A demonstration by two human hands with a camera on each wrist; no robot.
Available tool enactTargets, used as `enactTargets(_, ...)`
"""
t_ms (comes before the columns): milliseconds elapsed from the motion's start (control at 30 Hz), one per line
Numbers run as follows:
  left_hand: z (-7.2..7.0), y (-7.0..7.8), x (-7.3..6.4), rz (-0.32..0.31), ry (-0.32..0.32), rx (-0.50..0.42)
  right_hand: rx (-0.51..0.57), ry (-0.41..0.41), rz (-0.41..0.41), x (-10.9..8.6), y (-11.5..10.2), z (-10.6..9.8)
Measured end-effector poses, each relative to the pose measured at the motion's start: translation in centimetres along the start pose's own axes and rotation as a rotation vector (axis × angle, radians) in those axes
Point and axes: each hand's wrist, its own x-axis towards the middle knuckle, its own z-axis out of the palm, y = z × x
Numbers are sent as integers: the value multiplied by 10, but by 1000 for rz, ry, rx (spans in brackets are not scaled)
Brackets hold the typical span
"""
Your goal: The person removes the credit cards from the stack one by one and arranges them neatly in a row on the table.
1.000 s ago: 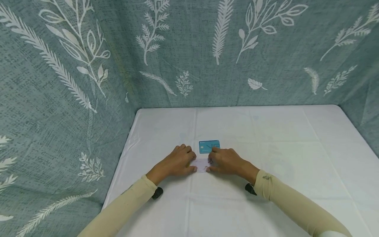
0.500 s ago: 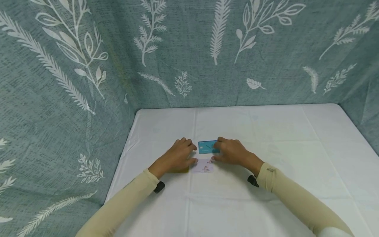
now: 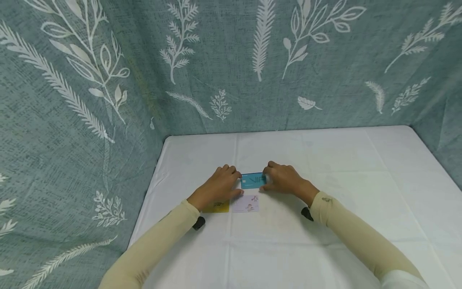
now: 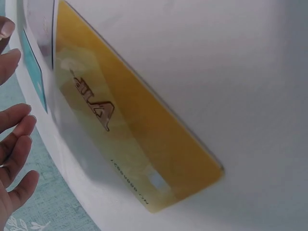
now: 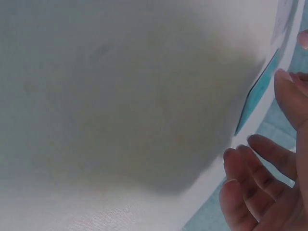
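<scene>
A blue card [image 3: 252,181] with a chip and large lettering lies flat on the white-covered table, between the hands. At its left end, the fingertips of the left hand [image 3: 221,184] are right by the edge, with the thumb lower. The right hand [image 3: 284,179] has its index finger overlapping the card's right end. Just below lies a pale card [image 3: 246,204] with small printed figures. A yellow card [image 3: 218,207] sits to its left, partly hidden by the left hand; the left wrist view shows its raised lettering. Both wrist views show loosely bent fingers.
White cloth [image 3: 343,192] covers the table, with fold creases across it. A green curtain [image 3: 234,48] with white leaf prints hangs behind the far edge and along the left side. Dark wrist-worn devices [image 3: 307,213] show under both forearms.
Both hands have moved from the sides of the pale card up to the ends of the blue card. The pale card is uncovered, and the yellow card has come into view beneath the left hand.
</scene>
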Motion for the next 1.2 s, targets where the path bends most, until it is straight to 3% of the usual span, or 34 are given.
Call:
enactTargets(233,3,-3,8,-23,-32,-30,41,-30,18,5,5,5)
enactTargets(600,7,-7,16,-30,-54,-8,1,-67,36,11,3,7)
enactTargets(1200,8,-5,31,-76,-86,-21,-7,-34,19,15,9,13)
